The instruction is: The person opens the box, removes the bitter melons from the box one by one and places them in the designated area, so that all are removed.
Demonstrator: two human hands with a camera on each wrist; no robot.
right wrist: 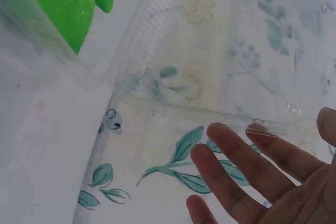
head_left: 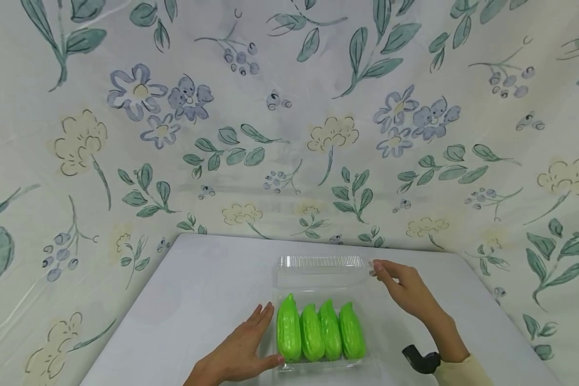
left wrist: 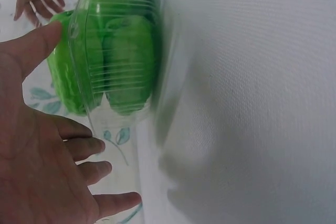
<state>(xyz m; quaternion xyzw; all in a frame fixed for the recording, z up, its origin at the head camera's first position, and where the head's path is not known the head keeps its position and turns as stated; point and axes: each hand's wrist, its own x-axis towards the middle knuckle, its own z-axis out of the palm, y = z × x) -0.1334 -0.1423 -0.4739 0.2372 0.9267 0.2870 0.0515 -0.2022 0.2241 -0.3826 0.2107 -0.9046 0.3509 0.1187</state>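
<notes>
A clear plastic clamshell box (head_left: pixel 322 366) lies on the table with its lid (head_left: pixel 318 277) raised at the far side. Several glossy bright green, gourd-like pieces (head_left: pixel 311 332) lie side by side in its base. My left hand (head_left: pixel 241 346) is at the base's left side, fingers extended; its thumb (left wrist: pixel 39 45) touches the near left rim. At the lid's right corner, my right hand (head_left: pixel 407 287) pinches the edge between thumb and fingers. In the right wrist view the other fingers (right wrist: pixel 231 182) are spread below the lid's edge.
The white table (head_left: pixel 212 284) carries the box near its middle. Behind it hangs a floral-patterned cloth (head_left: pixel 289 161). A black curved device (head_left: pixel 421 359) is at the right wrist, by the light sleeve (head_left: pixel 463 372).
</notes>
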